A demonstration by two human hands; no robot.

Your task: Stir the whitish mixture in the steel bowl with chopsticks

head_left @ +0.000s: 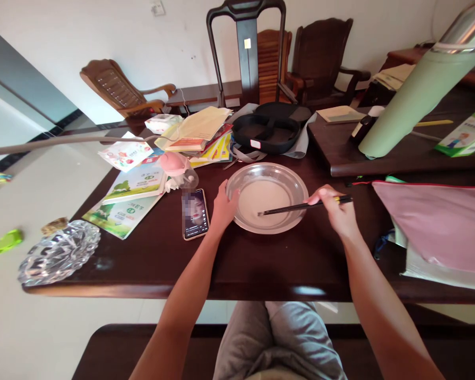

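In front of me on the dark table stands a wide metal basin [268,228] with a pale, milky liquid [257,195] in it. My left hand [225,206] grips the basin's left rim, thumb on the inner side and fingers outside. Over the right rim, my right hand [336,208] is closed around dark chopsticks [288,208]. Their tips reach into the pale liquid near the basin's middle. Just left of my left hand lies a phone [195,214] with its screen lit.
Left are booklets [132,190], a pink-lidded bottle [178,166] and a glass dish [61,253]. Behind the basin sit papers [200,126] and a black case [261,129]. To the right are a pink pouch [439,221] and a tall green thermos [419,95].
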